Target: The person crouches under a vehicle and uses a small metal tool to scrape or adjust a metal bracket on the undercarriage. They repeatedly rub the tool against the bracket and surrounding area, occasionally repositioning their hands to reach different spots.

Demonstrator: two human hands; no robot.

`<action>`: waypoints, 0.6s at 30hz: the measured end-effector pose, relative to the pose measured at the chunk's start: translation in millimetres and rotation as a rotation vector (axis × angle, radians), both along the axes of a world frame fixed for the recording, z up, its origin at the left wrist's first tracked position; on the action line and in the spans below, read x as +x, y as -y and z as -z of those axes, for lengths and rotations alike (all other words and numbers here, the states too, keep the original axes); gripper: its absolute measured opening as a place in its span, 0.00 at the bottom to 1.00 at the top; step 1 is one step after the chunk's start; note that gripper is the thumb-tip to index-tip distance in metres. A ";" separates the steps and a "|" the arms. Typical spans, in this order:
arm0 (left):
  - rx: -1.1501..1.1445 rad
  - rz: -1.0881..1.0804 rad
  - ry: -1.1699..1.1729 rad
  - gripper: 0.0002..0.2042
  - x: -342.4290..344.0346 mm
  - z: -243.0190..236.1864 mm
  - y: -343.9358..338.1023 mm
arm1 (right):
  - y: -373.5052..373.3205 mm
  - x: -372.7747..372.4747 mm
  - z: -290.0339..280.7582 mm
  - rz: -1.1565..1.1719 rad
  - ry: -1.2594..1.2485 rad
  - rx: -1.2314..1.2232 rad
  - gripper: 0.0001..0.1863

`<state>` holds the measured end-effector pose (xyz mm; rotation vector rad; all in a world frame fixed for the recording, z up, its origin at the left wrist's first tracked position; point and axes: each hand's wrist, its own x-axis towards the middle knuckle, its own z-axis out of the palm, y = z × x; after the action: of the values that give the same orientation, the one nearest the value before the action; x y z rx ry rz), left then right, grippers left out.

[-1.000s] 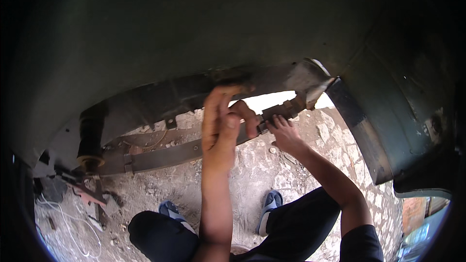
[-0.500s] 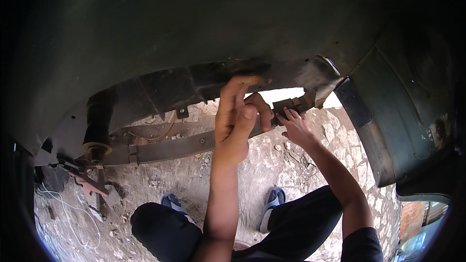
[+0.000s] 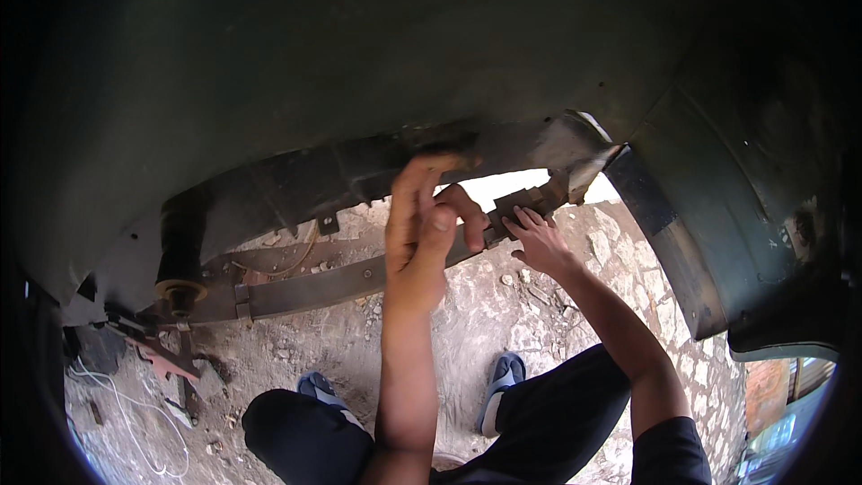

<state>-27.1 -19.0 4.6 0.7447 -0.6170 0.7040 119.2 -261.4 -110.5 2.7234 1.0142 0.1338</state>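
Note:
My left hand [image 3: 420,232] reaches up to the dark metal frame rail [image 3: 350,166], its fingers curled and its thumb raised. Motion smears the upper fingertips, and whatever they grip at the rail is too dark to make out. Below the rail runs a long, curved leaf spring [image 3: 314,292]. My right hand [image 3: 545,247] rests with spread fingers on a rusty clamp block [image 3: 516,207] at the spring's right end. That end meets a worn bracket [image 3: 575,175] under the rail.
A dark green body panel [image 3: 404,45] arches close overhead, and another panel [image 3: 718,207] hangs at the right. A black cylinder [image 3: 182,251] hangs at the left above a reddish metal piece [image 3: 166,361]. White cord [image 3: 135,418] and rubble lie on the stony ground [image 3: 305,341].
The view has shifted slightly, so the rail and both hands sit a little farther left. My left fingertips stay up at the rail; my right hand is still on the clamp block.

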 end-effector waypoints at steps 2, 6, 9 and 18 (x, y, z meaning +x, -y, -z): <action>0.010 -0.025 -0.015 0.25 -0.7 -1.3 0.9 | 7.2 0.0 4.7 0.021 0.012 -0.026 0.41; 0.041 -0.049 -0.036 0.27 -0.9 0.0 -2.5 | -6.9 -10.9 -3.4 0.047 -0.090 0.001 0.38; 0.048 -0.056 -0.039 0.26 -1.3 -2.0 -1.9 | 0.7 1.1 -4.4 0.010 0.085 -0.006 0.41; 0.038 -0.064 -0.048 0.28 -2.1 -1.6 -1.3 | 1.2 -2.7 6.1 0.053 0.005 0.013 0.38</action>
<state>-29.2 -17.7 6.1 0.8169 -0.5657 0.7327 116.5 -262.6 -116.6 2.7576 0.9428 0.1394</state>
